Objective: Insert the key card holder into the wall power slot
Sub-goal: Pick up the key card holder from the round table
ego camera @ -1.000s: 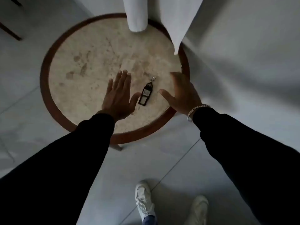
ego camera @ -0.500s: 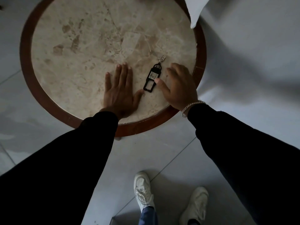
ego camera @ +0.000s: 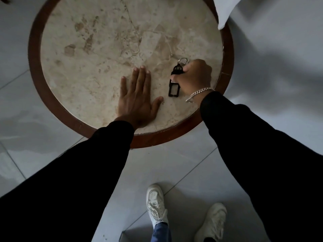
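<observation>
A black key card holder [ego camera: 173,89] with a metal ring at its far end lies on the round marble table [ego camera: 97,55], near the table's right front. My right hand [ego camera: 195,75] curls over the holder's upper half, thumb and fingers pinching its sides. My left hand [ego camera: 138,100] rests flat on the tabletop, fingers apart, a short way left of the holder. No wall power slot is in view.
The table has a dark wooden rim [ego camera: 35,67] and stands on a grey tiled floor [ego camera: 174,163]. White fabric [ego camera: 225,9] hangs over the table's far right edge. My two white shoes [ego camera: 155,203] stand below the table.
My right hand has slid left onto the key card holder and closed its fingers around it. The view has moved closer to the table. My left hand stays flat.
</observation>
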A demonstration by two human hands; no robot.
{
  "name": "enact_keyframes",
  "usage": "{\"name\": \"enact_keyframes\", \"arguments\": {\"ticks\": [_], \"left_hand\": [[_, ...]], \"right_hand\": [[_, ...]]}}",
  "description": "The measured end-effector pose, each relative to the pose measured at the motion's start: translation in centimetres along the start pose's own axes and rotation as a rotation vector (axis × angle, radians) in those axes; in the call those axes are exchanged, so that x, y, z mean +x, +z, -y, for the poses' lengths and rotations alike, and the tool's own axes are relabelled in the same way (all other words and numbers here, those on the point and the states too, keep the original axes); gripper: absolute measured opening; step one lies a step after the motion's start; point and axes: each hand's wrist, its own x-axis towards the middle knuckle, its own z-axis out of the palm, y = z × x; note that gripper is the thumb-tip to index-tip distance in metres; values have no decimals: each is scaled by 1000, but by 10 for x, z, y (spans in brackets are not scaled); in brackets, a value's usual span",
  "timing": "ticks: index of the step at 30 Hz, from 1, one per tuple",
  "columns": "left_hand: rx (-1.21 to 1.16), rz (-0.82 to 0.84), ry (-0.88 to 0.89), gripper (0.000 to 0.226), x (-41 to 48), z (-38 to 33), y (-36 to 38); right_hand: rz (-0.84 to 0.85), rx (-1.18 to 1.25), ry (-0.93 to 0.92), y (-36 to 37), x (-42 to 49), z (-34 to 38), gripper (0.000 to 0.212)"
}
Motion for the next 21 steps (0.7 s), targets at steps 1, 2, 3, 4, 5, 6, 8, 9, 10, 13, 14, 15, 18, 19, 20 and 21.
{"name": "enact_keyframes", "arguments": {"ticks": [1,2,3,4,5,6,8,9,10,13,14,15,18,19,20,21], "left_hand": [[1,0,-1,84,0,0,0],[1,0,-3,84,0,0,0],[-1,1,-3,84,0,1,0],[-2,2,-3,84,0,1,0],[-5,1,-2,84,0,1,-1],[-7,1,-1,84,0,0,0],[-9,8,-4,85,0,0,-1],[-8,12,-9,85,0,0,-1],[-8,14,-12,85,1,0,-1],[-10,18,-12,86,0,0,-3],[-10,15,-11,86,0,0,-3],[-10,11,-10,86,0,0,-3],[-16,5,-7,86,1,1,-3],[-18,6,-6,85,0,0,-2],[-19,9,-5,85,0,0,-3],[-17,16,-5,85,0,0,-3]], "right_hand": [[8,41,40,-2,2,1,45],[23,73,80,-5,5,2,44],[45,104,120,-7,7,3,40],[76,135,157,-9,9,3,32],[109,168,189,-12,10,3,24],[138,208,218,-14,11,2,18],[184,320,275,-18,11,0,14],[206,376,299,-20,11,0,13],[230,425,317,-23,10,0,10],[300,532,345,-34,6,2,5],[314,568,343,-38,5,2,5],[323,613,339,-42,3,3,6],[340,750,318,-54,-6,4,6],[347,782,305,-58,-9,4,5],[352,800,290,-63,-13,5,4],[359,803,273,-68,-16,5,4]]}}
